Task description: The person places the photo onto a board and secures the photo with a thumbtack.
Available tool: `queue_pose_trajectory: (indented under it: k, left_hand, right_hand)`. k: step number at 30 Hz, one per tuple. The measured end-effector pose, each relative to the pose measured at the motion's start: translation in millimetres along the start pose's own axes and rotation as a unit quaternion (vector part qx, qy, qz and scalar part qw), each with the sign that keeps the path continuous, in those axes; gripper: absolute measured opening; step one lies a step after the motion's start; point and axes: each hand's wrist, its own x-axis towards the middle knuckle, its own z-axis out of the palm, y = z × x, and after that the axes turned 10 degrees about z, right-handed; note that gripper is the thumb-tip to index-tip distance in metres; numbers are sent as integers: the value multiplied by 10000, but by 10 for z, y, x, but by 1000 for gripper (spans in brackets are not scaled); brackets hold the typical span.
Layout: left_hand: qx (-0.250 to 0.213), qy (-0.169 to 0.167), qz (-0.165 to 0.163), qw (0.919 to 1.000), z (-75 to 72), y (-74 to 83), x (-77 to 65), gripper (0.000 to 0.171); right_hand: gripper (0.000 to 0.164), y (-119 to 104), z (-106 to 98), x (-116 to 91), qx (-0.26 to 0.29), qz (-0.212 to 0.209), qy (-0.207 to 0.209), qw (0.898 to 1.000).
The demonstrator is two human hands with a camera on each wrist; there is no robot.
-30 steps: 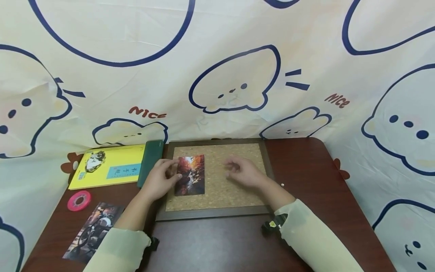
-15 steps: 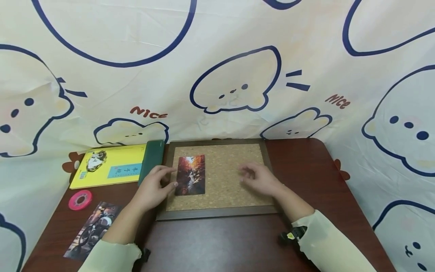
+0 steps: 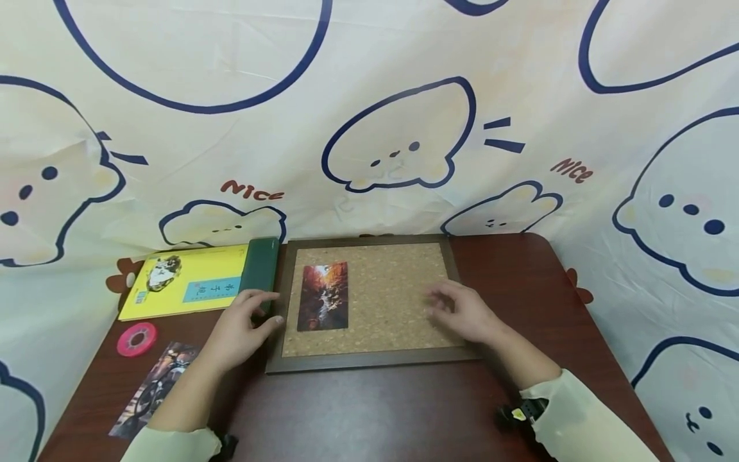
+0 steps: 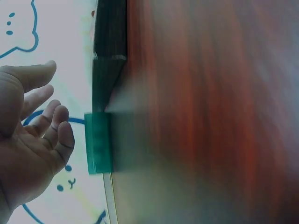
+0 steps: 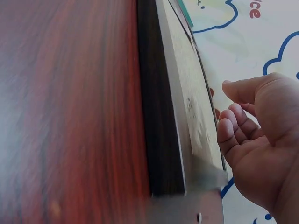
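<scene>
A picture card with an orange and dark scene lies on the left part of a framed cork board. My left hand hovers by the board's left frame, in front of a green box-like item, fingers loosely bent and holding nothing. Over the right side of the cork is my right hand, also holding nothing. The right wrist view shows its fingers relaxed and curled, thumb apart from them. A second, darker picture card lies at the table's left, partly covered by my left forearm.
A yellow book lies at the back left, touching the green item. In front of it is a pink tape roll. The right wrist view shows a small white thing on the table beside the board. A patterned cloth hangs behind.
My left hand has drawn back left, away from the card's edge. My right hand has moved right across the cork toward the right frame. The card stays in place.
</scene>
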Motion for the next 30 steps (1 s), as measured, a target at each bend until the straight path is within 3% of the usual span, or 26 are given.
queue_pose_trajectory:
  k: [18, 30]
  left_hand:
    - [226, -1, -320, 9992, -276, -252, -309, 52]
    - [283, -380, -982, 9940, -484, -389, -511, 59]
  right_hand:
    - [30, 267, -282, -313, -185, 547, 236, 9981]
    - [31, 439, -383, -404, -568, 769, 247, 9951]
